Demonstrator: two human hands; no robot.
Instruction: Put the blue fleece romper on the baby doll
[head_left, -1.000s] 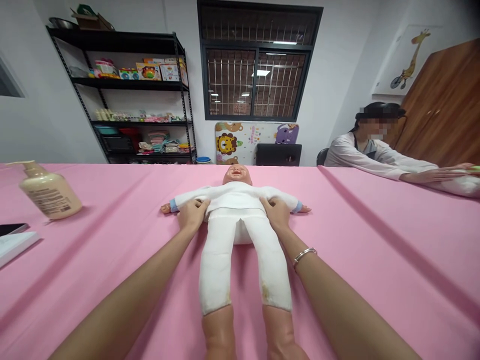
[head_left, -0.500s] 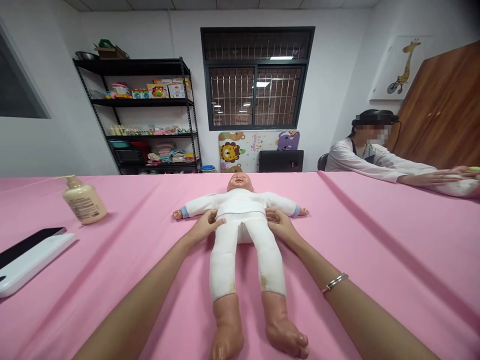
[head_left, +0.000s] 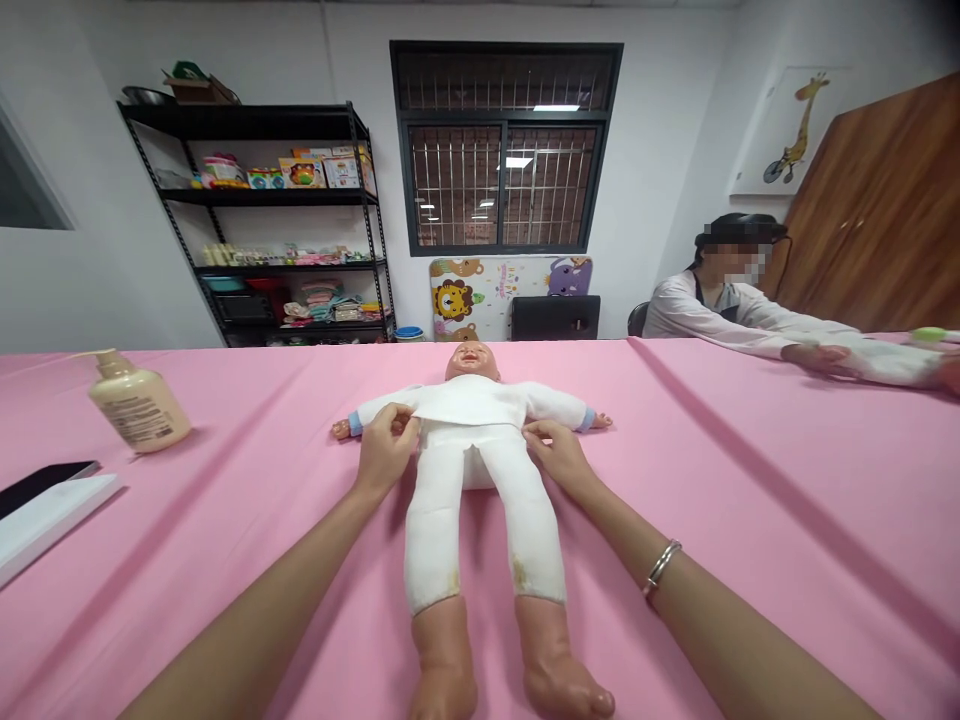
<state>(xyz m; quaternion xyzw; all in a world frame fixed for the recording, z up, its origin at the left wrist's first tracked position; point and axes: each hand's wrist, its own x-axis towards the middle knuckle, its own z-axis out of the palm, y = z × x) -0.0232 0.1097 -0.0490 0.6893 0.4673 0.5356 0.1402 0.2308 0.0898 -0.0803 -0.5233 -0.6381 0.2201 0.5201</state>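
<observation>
A baby doll (head_left: pixel 472 440) in a white top and white trousers lies on its back on the pink tablecloth (head_left: pixel 712 470), head away from me, arms spread. My left hand (head_left: pixel 384 450) pinches the hem of the doll's white top at its left side and lifts it a little. At the doll's other hip, my right hand (head_left: pixel 555 452) rests with fingers closed on the waist of the clothing. A silver bracelet (head_left: pixel 660 566) sits on my right wrist. The doll's bare feet (head_left: pixel 555 680) point toward me.
A beige pump bottle (head_left: pixel 135 405) stands at the left. A white flat box with a black phone (head_left: pixel 45 495) lies at the left edge. Another person in white (head_left: pixel 720 300) sits at the far right, hands on a white bundle. Shelves and a window stand behind.
My left hand has taken the top's hem and raised it, so the hem now forms a straight fold across the doll's belly. The view shifted slightly; my right hand stayed at the waist.
</observation>
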